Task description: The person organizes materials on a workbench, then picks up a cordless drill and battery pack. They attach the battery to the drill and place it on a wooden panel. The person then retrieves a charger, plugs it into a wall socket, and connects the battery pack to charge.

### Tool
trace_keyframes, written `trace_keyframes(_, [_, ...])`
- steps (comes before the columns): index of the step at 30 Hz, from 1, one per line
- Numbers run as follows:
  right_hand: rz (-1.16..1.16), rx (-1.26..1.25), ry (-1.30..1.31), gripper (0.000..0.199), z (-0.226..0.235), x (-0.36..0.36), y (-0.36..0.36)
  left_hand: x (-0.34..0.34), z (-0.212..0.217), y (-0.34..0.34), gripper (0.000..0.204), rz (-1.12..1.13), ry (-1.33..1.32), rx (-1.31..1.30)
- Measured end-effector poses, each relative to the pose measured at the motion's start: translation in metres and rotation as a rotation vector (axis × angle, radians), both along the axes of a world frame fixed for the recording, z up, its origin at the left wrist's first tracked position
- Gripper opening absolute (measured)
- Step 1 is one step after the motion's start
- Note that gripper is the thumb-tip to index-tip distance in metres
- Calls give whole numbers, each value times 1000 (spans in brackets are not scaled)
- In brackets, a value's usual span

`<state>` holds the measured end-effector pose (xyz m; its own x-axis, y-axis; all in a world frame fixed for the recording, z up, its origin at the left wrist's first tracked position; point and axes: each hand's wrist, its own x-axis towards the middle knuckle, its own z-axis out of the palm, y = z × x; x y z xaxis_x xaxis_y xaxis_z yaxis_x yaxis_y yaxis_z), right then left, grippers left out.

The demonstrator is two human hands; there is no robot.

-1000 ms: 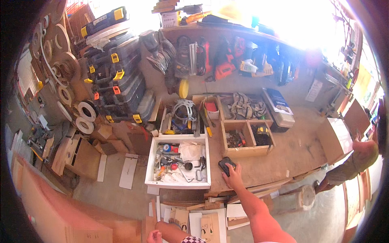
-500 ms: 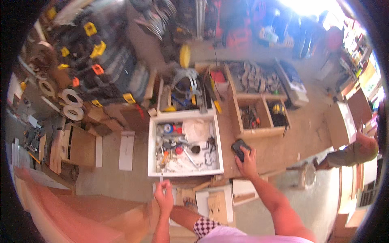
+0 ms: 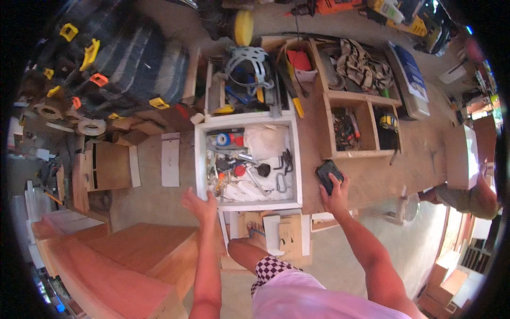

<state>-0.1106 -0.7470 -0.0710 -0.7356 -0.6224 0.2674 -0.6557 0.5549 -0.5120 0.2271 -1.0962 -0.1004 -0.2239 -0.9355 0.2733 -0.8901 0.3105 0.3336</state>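
Observation:
A white drawer [image 3: 298, 175] full of loose hardware and small tools sits in front of me. My left hand [image 3: 201, 206] is at its near left corner with thumb and fingers apart, seemingly against the outer side; I cannot tell how firmly it touches. To the drawer's right, my right hand [image 3: 336, 198] has its fingers closed over a small black case [image 3: 328, 175] at the workbench's near edge. Inside the drawer are a roll of blue tape [image 3: 223, 139], a crumpled pale cloth [image 3: 263, 141], a black round piece [image 3: 263, 169] and metal parts.
A wooden organizer [image 3: 357, 154] with a tape measure [image 3: 389, 122] and straps stands on the workbench [image 3: 419, 154]. Behind the drawer is a tool-filled box [image 3: 273, 114]. Black cases [image 3: 138, 69] are stacked far left. Another person's arm [image 3: 462, 199] shows at right.
My left hand has gone from a pinch at the drawer's front edge to spread fingers at its left corner. My right hand stays on the black case. The view has shifted.

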Motion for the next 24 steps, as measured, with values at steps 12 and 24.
trace_keyframes(12, [24, -24, -55, 66, 5, 4, 2, -45, 179, -78, 73, -129, 377, -187])
trace_keyframes(24, [-41, -4, -148, 75, -23, 6, 19, -138, 550, -275, 81, -371, 196, -906])
